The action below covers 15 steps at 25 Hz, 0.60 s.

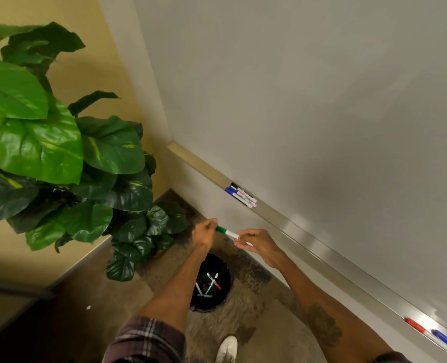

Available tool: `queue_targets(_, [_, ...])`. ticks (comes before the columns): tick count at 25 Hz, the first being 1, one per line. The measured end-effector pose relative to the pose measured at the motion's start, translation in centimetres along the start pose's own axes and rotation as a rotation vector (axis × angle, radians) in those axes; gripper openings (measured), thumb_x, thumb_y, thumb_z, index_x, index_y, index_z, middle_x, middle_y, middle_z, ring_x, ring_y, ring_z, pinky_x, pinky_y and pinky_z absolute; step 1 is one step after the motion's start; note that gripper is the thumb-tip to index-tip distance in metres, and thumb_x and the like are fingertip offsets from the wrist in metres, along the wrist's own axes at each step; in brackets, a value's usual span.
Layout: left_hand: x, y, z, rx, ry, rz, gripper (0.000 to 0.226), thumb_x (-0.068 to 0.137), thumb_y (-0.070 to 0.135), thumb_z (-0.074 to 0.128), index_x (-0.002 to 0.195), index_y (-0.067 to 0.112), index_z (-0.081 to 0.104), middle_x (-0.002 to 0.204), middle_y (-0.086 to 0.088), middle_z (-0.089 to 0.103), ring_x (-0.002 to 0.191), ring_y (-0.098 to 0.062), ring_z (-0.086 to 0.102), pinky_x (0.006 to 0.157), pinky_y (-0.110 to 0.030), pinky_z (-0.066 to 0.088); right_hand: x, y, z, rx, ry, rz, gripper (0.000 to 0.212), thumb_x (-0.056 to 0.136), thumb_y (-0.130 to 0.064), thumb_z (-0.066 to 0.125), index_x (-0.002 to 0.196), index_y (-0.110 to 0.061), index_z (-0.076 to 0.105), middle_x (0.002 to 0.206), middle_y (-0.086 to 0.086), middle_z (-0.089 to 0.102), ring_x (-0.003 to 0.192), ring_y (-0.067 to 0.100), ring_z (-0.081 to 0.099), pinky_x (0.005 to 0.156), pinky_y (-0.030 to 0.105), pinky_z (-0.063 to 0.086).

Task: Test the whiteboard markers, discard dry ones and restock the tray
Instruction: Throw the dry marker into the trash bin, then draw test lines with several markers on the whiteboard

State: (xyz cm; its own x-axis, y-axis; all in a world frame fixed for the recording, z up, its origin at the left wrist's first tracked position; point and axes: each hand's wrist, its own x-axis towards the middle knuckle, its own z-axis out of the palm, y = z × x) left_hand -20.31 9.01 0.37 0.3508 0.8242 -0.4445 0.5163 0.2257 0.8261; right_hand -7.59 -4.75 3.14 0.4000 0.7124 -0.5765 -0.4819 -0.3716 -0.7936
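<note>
I hold a green whiteboard marker point(226, 232) between both hands, just above a black waste bin point(222, 260). My left hand point(204, 230) grips its green cap end. My right hand point(256, 243) pinches the white barrel end. Several discarded markers point(209, 284) lie at the bottom of the bin. On the whiteboard's metal tray point(308, 238) a small cluster of black and blue markers point(241, 195) lies near its left end. A red marker point(414, 325) and a blue marker point(445, 339) lie further right on the tray.
A large leafy potted plant point(60, 142) fills the left side, close to the bin. The whiteboard point(321, 100) covers the wall on the right. Brown patterned carpet point(246, 320) lies below, and my white shoe point(227, 349) stands near the bin.
</note>
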Motion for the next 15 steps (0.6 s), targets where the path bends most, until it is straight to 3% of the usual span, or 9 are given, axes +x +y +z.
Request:
queue_targets(5, [-0.5, -4.1, -2.2, 0.08, -0.04, -0.063, 0.027, 0.096, 0.02, 0.062, 0.119, 0.008, 0.071, 0.121, -0.009, 0.069, 0.117, -0.022, 0.063, 0.102, -0.031, 0.046, 2.3, 5.2, 1.4, -0.241, 0.123, 0.183, 0.013, 0.082, 0.012, 0.068, 0.094, 0.009, 0.069, 0.106, 0.029, 0.066, 0.093, 0.036, 0.07, 0.074, 0.032, 0.062])
queue_targets(8, [-0.1, -4.7, -3.2, 0.068, -0.056, -0.089, 0.027, 0.096, 0.018, 0.062, 0.12, 0.007, 0.07, 0.121, -0.011, 0.07, 0.115, -0.023, 0.064, 0.102, -0.037, 0.05, 2.8, 5.6, 4.4, -0.285, 0.081, 0.206, 0.024, 0.085, 0.005, 0.069, 0.109, 0.01, 0.065, 0.103, 0.022, 0.065, 0.091, 0.03, 0.067, 0.069, 0.025, 0.06])
queue_targets(12, [0.9, -4.6, -4.6, 0.14, -0.038, -0.059, 0.029, 0.098, 0.022, 0.059, 0.122, 0.009, 0.07, 0.123, -0.007, 0.069, 0.12, -0.019, 0.061, 0.103, -0.029, 0.044, 3.3, 4.2, 7.2, -0.324, 0.047, 0.144, 0.046, 0.093, -0.019, 0.067, 0.133, 0.0, 0.054, 0.124, 0.019, 0.06, 0.102, 0.032, 0.065, 0.079, 0.03, 0.058])
queue_targets(15, [1.2, -4.1, -4.4, 0.16, -0.028, -0.017, 0.027, 0.098, 0.021, 0.058, 0.118, 0.011, 0.072, 0.121, -0.005, 0.07, 0.118, -0.018, 0.062, 0.101, -0.027, 0.044, 3.5, 3.7, 6.1, -0.344, 0.094, 0.118, 0.039, 0.094, -0.02, 0.065, 0.128, -0.001, 0.059, 0.124, 0.018, 0.062, 0.1, 0.032, 0.069, 0.071, 0.026, 0.06])
